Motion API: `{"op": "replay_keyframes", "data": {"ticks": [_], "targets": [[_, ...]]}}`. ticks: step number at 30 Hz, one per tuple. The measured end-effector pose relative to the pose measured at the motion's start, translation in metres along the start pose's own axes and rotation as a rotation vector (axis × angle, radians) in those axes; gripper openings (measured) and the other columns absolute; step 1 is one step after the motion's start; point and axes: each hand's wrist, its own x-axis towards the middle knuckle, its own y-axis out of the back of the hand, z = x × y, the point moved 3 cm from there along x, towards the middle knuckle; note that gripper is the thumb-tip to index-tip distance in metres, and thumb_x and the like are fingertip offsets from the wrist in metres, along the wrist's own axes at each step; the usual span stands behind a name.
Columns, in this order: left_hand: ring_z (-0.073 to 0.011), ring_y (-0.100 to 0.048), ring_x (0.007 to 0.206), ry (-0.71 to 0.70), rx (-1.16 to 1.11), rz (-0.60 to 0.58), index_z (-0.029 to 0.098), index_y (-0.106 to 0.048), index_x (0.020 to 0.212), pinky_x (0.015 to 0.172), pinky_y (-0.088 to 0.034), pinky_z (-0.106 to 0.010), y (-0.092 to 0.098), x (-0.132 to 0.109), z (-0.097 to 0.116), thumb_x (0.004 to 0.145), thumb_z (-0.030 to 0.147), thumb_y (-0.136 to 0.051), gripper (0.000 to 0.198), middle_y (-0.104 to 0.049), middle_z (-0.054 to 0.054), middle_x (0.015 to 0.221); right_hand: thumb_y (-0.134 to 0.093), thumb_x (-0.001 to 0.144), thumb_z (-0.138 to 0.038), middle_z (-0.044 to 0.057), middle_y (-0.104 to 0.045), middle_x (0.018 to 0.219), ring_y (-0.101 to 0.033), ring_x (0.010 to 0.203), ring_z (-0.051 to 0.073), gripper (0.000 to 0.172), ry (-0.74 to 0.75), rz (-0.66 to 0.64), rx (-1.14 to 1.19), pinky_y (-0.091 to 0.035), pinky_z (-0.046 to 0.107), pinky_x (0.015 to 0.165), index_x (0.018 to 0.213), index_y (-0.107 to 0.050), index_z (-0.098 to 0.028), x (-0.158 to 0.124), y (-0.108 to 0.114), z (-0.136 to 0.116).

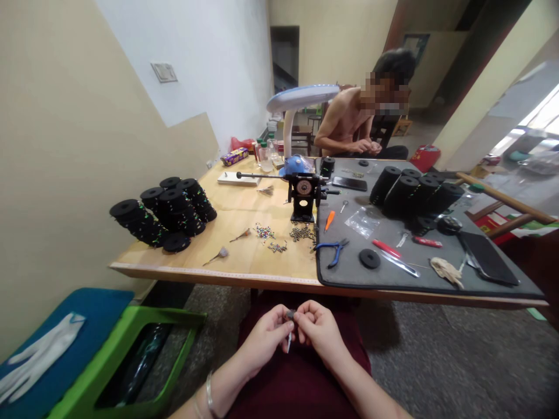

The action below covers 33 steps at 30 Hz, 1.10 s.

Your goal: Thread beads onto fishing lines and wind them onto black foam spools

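Observation:
Above my lap, short of the table edge, my left hand [271, 334] and my right hand [321, 331] meet with their fingertips pinched together. Between them is a small dark grey piece [290, 313], too small to name exactly. A thin whitish strip [289, 343] sticks out below the fingers of my left hand. On the table ahead lie two grey tufts on thin stems [222, 252], a small pile of coloured beads [264, 232] and a heap of small metal parts [301, 233]. Blue-handled pliers [334, 251] rest on the grey mat's near left edge.
Black foam spools stand stacked on the table's left [168, 212] and on the grey mat [406, 192]. A black hand-cranked winder [303, 198] and a lamp [288, 128] occupy the middle. Across the table sits another person [345, 119]. A green stool [187, 340] is at lower left.

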Motion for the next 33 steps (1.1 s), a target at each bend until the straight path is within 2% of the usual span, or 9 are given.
{"op": "replay_keyframes", "data": {"ticks": [8, 14, 19, 25, 33], "targets": [[-0.0118, -0.058, 0.062, 0.042, -0.196, 0.002, 0.016, -0.054, 0.078, 0.055, -0.043, -0.021, 0.000, 0.000, -0.002, 0.070, 0.029, -0.073, 0.025, -0.059, 0.000, 0.068, -0.069, 0.067, -0.054, -0.008, -0.051, 0.037, -0.036, 0.031, 0.005, 0.041, 0.001, -0.011, 0.063, -0.023, 0.016, 0.035, 0.069, -0.049, -0.018, 0.002, 0.001, 0.008], [-0.0098, -0.054, 0.055, 0.044, -0.131, 0.037, 0.015, -0.055, 0.073, 0.051, -0.040, -0.020, 0.004, 0.003, -0.007, 0.071, 0.034, -0.072, 0.026, -0.057, 0.001, 0.061, -0.069, 0.066, -0.056, -0.007, -0.053, 0.039, -0.035, 0.031, 0.004, 0.043, -0.026, -0.043, 0.047, -0.021, 0.017, 0.035, 0.069, -0.051, -0.018, 0.002, 0.002, 0.009], [-0.0075, -0.049, 0.050, 0.053, -0.101, 0.139, 0.015, -0.054, 0.074, 0.048, -0.037, -0.019, 0.012, 0.006, -0.013, 0.072, 0.035, -0.070, 0.025, -0.054, 0.003, 0.058, -0.067, 0.069, -0.055, -0.006, -0.054, 0.039, -0.034, 0.031, 0.004, 0.041, -0.052, -0.051, -0.003, -0.021, 0.017, 0.035, 0.066, -0.050, -0.018, -0.003, 0.002, 0.007], [-0.0074, -0.046, 0.050, 0.052, -0.146, 0.142, 0.016, -0.052, 0.073, 0.047, -0.034, -0.019, 0.014, 0.008, -0.016, 0.072, 0.034, -0.068, 0.024, -0.050, 0.005, 0.058, -0.065, 0.070, -0.054, -0.007, -0.052, 0.037, -0.033, 0.029, 0.004, 0.040, -0.051, -0.116, -0.030, -0.020, 0.017, 0.035, 0.067, -0.051, -0.017, -0.006, -0.003, 0.008], [-0.0094, -0.045, 0.050, -0.158, 0.209, 0.246, 0.018, -0.053, 0.074, 0.050, -0.036, -0.021, 0.016, 0.004, -0.002, 0.077, 0.034, -0.061, 0.019, -0.050, 0.005, 0.059, -0.066, 0.070, -0.052, -0.007, -0.053, 0.037, -0.033, 0.029, 0.004, 0.038, -0.050, -0.103, -0.004, -0.019, 0.017, 0.035, 0.067, -0.048, -0.018, -0.007, -0.003, 0.008]]}}
